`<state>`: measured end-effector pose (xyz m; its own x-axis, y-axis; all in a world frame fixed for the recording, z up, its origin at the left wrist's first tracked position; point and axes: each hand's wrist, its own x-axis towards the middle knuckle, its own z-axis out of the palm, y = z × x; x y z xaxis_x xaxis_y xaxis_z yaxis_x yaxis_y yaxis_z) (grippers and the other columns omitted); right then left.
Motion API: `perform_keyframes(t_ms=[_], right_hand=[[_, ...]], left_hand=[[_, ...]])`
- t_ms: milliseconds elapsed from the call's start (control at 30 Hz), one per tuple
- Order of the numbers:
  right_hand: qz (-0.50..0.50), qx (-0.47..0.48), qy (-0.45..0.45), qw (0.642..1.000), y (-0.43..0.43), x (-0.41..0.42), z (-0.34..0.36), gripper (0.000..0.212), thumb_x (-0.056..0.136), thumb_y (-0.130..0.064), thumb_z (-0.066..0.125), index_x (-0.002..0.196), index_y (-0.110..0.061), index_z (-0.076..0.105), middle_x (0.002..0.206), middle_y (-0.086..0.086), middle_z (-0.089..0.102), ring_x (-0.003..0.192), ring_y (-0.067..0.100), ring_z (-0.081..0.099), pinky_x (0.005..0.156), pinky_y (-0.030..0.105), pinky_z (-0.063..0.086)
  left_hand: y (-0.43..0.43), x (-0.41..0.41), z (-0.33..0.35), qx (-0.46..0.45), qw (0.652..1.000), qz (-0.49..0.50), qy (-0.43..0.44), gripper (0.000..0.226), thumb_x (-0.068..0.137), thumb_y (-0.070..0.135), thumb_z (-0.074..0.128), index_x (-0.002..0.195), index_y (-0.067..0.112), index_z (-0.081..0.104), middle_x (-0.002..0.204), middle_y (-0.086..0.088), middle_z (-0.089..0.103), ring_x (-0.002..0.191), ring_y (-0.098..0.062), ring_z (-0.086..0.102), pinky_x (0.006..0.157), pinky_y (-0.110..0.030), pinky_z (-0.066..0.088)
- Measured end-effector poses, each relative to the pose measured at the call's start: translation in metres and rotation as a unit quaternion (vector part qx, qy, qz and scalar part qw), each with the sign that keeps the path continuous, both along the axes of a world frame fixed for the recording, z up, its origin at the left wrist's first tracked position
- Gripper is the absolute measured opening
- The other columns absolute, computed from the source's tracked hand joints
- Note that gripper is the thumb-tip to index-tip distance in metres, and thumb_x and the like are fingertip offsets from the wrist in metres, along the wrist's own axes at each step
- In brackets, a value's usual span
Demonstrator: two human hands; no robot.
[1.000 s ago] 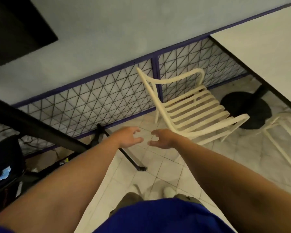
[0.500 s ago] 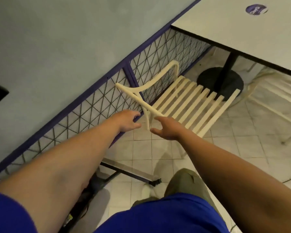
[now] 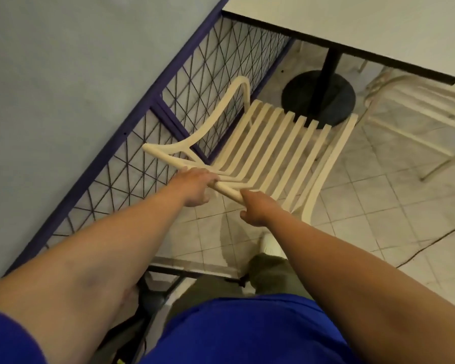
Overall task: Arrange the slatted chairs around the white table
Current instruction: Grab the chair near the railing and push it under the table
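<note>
Chair (image 3: 335, 156) backrest in both hands (image 3: 195, 186)

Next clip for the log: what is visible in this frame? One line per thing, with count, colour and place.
slatted chair: one, cream, centre, beside the mesh
second chair: one, pale, blurred, right, partly under the table
white table: one, white top, dark edge, upper right
pedestal base: one, black, on the floor under the table
mesh panel: dark wire, purple frame, along the wall's foot
wall: pale blue-grey, left
floor: pale tiles
cable: one, dark, on the tiles, right
shirt: blue, bottom
trousers: olive, lower centre
shoe: one seen, white, below the chair
left grip: holds the chair's top rail
right grip: holds the same rail, beside the left
</note>
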<state>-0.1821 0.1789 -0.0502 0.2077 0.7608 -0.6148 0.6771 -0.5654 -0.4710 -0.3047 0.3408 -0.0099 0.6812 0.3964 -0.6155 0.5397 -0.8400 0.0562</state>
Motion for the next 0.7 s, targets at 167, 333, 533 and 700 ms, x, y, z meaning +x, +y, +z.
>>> perform_keyframes(t_ms=[167, 333, 533, 700], right_hand=[[-0.006, -0.016, 0.021, 1.0, 0.012, 0.004, -0.014, 0.047, 0.087, -0.022, 0.062, 0.132, -0.022, 0.049, 0.118, 0.008, 0.06, 0.1, 0.025, 0.059, 0.087, 0.04, 0.05], [-0.006, -0.031, 0.052, 0.998, 0.019, 0.009, -0.023, 0.044, 0.085, -0.019, 0.064, 0.127, -0.02, 0.051, 0.116, 0.008, 0.061, 0.092, 0.023, 0.056, 0.078, 0.035, 0.047], [-0.02, -0.046, 0.09, 0.995, 0.021, 0.012, -0.024, 0.063, 0.082, -0.014, 0.07, 0.139, -0.022, 0.044, 0.123, 0.009, 0.059, 0.101, 0.025, 0.056, 0.086, 0.037, 0.046], [-0.019, -0.077, 0.109, 0.991, 0.023, 0.017, -0.019, 0.081, 0.084, -0.004, 0.065, 0.152, -0.026, 0.028, 0.135, 0.01, 0.052, 0.117, 0.028, 0.053, 0.091, 0.036, 0.043]], left_hand=[[0.018, 0.005, -0.017, -0.009, 1.0, -0.014, 0.02, 0.056, 0.087, 0.029, 0.067, 0.138, 0.042, 0.049, 0.137, 0.007, 0.055, 0.13, -0.021, 0.046, 0.111, -0.048, 0.029], [0.031, 0.009, -0.023, -0.013, 0.998, -0.033, 0.044, 0.055, 0.088, 0.023, 0.067, 0.135, 0.044, 0.05, 0.131, 0.009, 0.057, 0.127, -0.019, 0.046, 0.113, -0.049, 0.025], [0.05, 0.018, -0.029, -0.006, 0.995, -0.054, 0.081, 0.064, 0.091, 0.005, 0.056, 0.139, 0.048, 0.049, 0.137, 0.004, 0.057, 0.125, -0.023, 0.051, 0.107, -0.044, 0.033], [0.067, 0.028, -0.032, -0.036, 0.984, -0.109, 0.139, 0.082, 0.092, -0.005, 0.05, 0.147, 0.053, 0.034, 0.155, 0.007, 0.041, 0.141, -0.025, 0.038, 0.116, -0.063, 0.014]])
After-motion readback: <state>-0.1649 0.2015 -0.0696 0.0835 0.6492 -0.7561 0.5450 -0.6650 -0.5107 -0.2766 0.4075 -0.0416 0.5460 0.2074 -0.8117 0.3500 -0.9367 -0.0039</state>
